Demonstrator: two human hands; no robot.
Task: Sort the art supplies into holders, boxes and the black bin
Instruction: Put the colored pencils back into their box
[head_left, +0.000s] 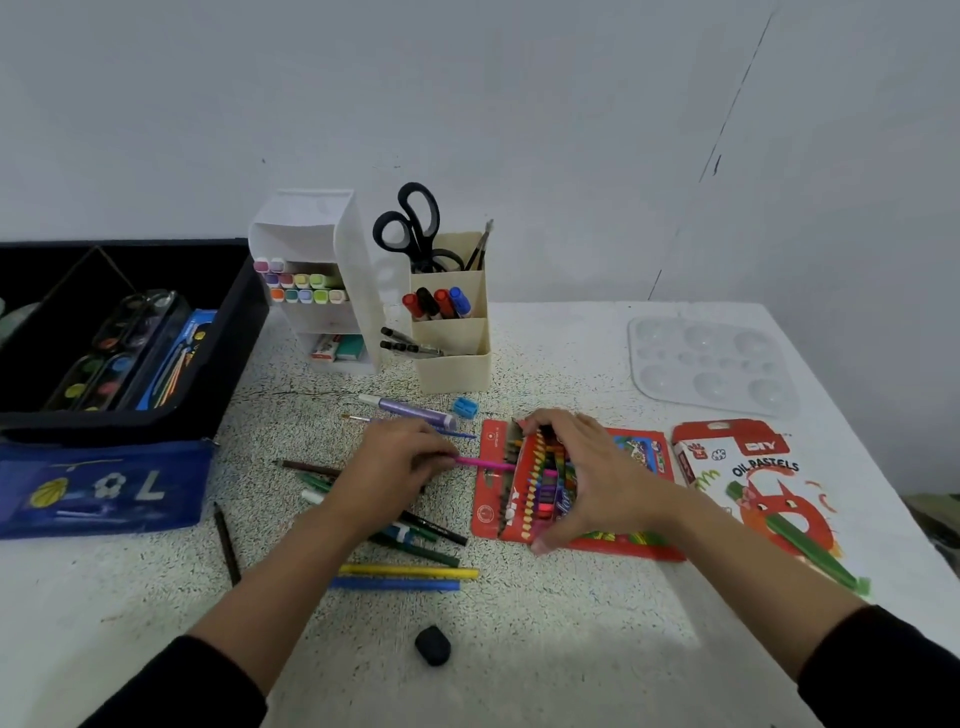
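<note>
2 holders (452, 364) and black bin (236, 338) stocked, pink pencil (483, 462) pinched in left hand (395, 462), pencil box (491, 501) gripped by right hand (587, 467), loose pencils (410, 572) pending.

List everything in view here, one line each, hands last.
black bin: 1, black, far left
paint sets: several, multicoloured, inside the bin
pouch: 1, blue, in front of the bin
white holder: 1, white, back centre
markers: many, pastel, in white holder
cream holder: 1, cream, right of white holder
scissors: 1, black, in cream holder
purple tube: 1, purple, before the holders
sharpener: 1, blue, beside the tube
pencil box: 1, red, centre, open
pink pencil: 1, pink, tip at the box
loose pencils: several, mixed, around left forearm
black lump: 1, black, near edge
palette: 1, white, back right
oil pastels box: 1, white-red, far right
left hand: pinches pink pencil
right hand: grips pencil box
</note>
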